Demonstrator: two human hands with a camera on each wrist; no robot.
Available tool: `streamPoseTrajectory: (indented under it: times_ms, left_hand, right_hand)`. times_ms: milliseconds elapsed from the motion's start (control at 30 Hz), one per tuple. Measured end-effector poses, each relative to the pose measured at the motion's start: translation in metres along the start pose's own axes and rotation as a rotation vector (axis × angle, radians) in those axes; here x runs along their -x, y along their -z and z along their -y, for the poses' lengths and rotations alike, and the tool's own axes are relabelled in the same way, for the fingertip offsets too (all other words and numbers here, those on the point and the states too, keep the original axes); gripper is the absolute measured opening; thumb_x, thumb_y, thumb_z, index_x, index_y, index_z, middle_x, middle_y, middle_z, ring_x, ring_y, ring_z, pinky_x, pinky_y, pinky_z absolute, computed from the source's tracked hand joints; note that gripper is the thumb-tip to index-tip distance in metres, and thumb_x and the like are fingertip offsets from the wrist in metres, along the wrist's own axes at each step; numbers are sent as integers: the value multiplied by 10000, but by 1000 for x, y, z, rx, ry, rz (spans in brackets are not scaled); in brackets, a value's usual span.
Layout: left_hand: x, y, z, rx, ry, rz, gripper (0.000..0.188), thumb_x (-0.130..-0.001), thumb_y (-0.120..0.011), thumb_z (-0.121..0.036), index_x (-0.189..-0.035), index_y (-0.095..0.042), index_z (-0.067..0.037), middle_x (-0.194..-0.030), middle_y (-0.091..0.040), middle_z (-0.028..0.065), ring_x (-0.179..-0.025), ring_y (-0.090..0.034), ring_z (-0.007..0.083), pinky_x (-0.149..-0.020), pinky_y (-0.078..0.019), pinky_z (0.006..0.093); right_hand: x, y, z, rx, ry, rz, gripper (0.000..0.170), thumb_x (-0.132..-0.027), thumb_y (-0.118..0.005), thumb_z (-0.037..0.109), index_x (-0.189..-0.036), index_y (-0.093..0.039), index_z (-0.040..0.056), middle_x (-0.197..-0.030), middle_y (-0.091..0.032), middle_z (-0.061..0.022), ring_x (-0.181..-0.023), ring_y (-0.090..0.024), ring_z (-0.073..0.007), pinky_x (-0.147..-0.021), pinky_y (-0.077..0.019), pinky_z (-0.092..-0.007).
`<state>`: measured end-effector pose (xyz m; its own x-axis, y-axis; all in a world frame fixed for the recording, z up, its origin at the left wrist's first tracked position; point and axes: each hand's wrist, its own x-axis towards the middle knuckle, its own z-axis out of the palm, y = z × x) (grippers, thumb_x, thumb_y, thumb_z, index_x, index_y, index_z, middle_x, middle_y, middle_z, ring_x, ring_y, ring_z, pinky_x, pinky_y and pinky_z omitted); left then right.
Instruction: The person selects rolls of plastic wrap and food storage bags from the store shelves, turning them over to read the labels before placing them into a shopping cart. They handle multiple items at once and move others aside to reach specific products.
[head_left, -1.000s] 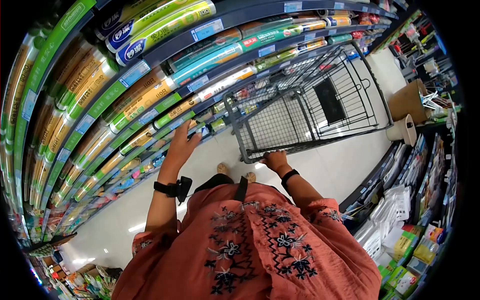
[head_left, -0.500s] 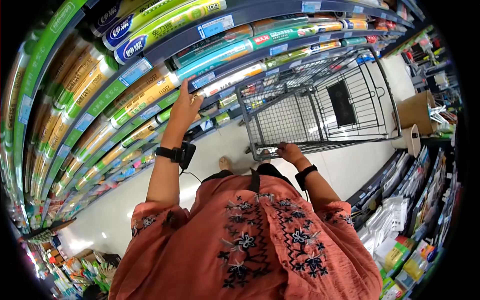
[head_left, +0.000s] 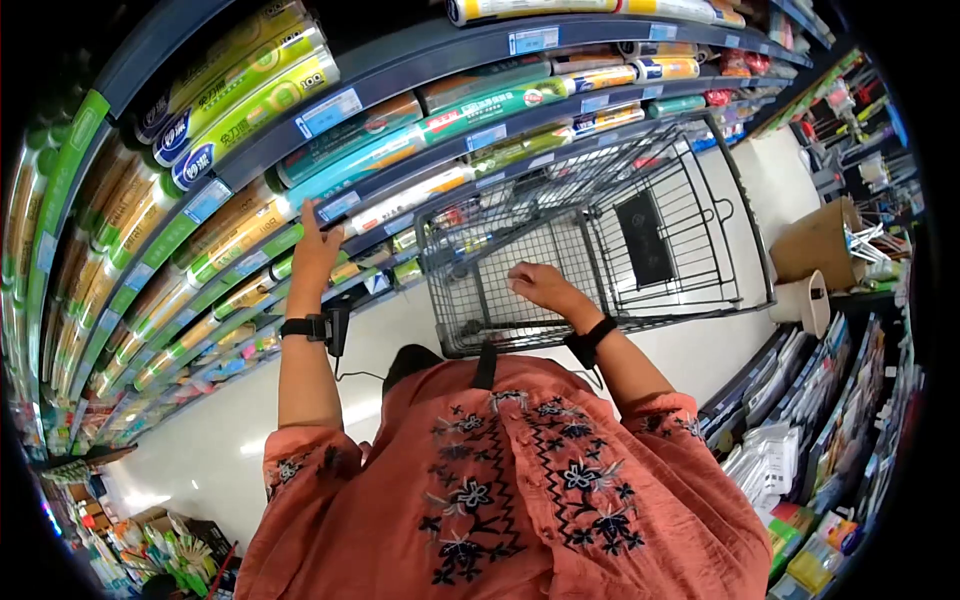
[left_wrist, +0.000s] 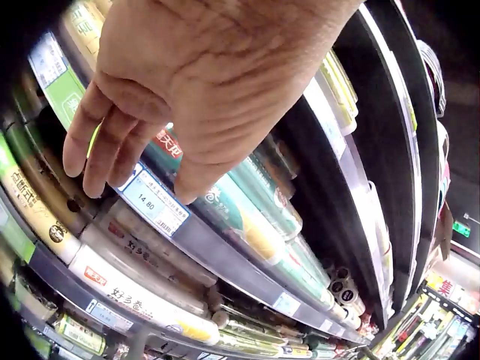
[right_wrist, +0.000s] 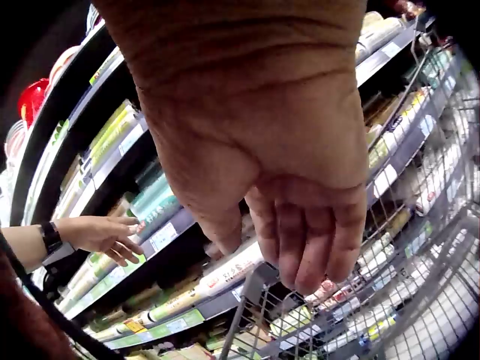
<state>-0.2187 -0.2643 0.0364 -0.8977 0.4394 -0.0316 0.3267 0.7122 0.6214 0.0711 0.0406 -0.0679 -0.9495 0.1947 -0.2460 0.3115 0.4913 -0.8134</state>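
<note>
My left hand (head_left: 316,252) reaches up to the shelf at the left, fingertips at the shelf edge by a teal packaged roll (head_left: 365,162). In the left wrist view its fingers (left_wrist: 112,154) hang relaxed, with the thumb apart, in front of a price tag (left_wrist: 154,202) reading 14.80. Nothing shows in its grasp. My right hand (head_left: 550,288) hovers over the near side of a grey wire shopping cart (head_left: 645,240). The right wrist view shows its fingers (right_wrist: 300,247) loosely bent and holding nothing, overlapping the cart's wire side.
Curved-looking shelves carry rows of rolls, among them green ones (head_left: 265,105) and brown ones (head_left: 130,215). On the right stand a cardboard box (head_left: 815,240), a beige bin (head_left: 803,303) and racks of flat packets (head_left: 765,465). Pale floor (head_left: 230,440) runs between.
My left hand has moved up and in to the shelf edge. My right hand has come off the cart's near rim and now hovers over the basket. The cart sits closer in view.
</note>
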Motion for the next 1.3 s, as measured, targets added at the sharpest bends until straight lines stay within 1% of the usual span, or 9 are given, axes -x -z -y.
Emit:
streamPoseTrajectory:
  times_ms: [133,267,400,433,533,667,800,933,1300]
  left_hand:
    - [1,1,0,-19,35,9,836,-926,-608,-324,-1582,-127,-131,-963,-704,183,-808,-694,336,-678,-531,392]
    - [-6,-6,8,10,6,-20,868,-915,-621,-337,-1582,-111,-116,-968,-698,202,-836,-687,361,-728,-528,422]
    - [-7,-16,10,7,0,-47,868,-913,-621,-343,-1578,-118,-102,-977,-694,220,-849,-683,385,-751,-521,432]
    - [-6,-16,10,23,-1,-66,866,-913,-620,-343,-1577,-121,-99,-979,-693,224,-851,-683,389,-753,-520,431]
    - [0,-11,-6,44,114,-25,863,-913,-621,-346,-1571,-128,-83,-953,-689,228,-836,-680,390,-741,-514,429]
    - [-2,-30,11,156,-32,-105,840,-911,-630,-313,-1555,-162,-45,-826,-657,183,-752,-656,372,-684,-502,427]
    - [6,-26,-7,162,34,-76,839,-906,-659,-290,-1557,-188,-51,-822,-651,187,-749,-647,362,-691,-499,425]
    - [3,-25,-19,84,39,-51,826,-927,-642,-309,-1571,-176,-83,-1110,-655,313,-1002,-660,425,-844,-526,437]
    - [0,-30,-41,44,90,-23,859,-942,-621,-311,-1573,-104,-42,-1106,-654,307,-972,-667,410,-816,-536,438]
  right_hand:
    - [-17,17,39,-57,30,-9,349,-899,-664,316,-1100,-654,31,-929,-704,-176,-859,-685,-319,-760,-531,-389]
    - [-36,28,69,-51,87,-52,400,-902,-651,296,-1180,-632,10,-1010,-698,-191,-902,-682,-331,-781,-532,-391]
    - [-58,35,91,95,324,-249,443,-891,-667,221,-1271,-586,8,-1213,-636,-221,-1115,-623,-373,-927,-511,-407]
    - [-73,45,106,189,294,-200,474,-890,-661,217,-1304,-560,9,-1330,-566,-222,-1218,-550,-395,-1004,-470,-431]
    - [-93,47,121,273,449,-326,515,-884,-664,217,-1332,-529,0,-1378,-537,-205,-1266,-507,-396,-1051,-440,-432]
    - [-127,49,137,399,615,-419,535,-823,-700,174,-1285,-545,-48,-1391,-511,-239,-1297,-477,-399,-1081,-421,-450]
    - [-154,55,154,512,652,-437,563,-796,-731,171,-1283,-547,-42,-1381,-508,-226,-1294,-475,-387,-1105,-391,-453]
    - [-177,52,149,616,584,-402,565,-821,-715,171,-1309,-513,-32,-1421,-471,-190,-1316,-449,-362,-1117,-375,-433]
    - [-175,55,159,655,423,-298,571,-876,-677,184,-1379,-493,-16,-1508,-411,-175,-1396,-388,-328,-1160,-341,-403]
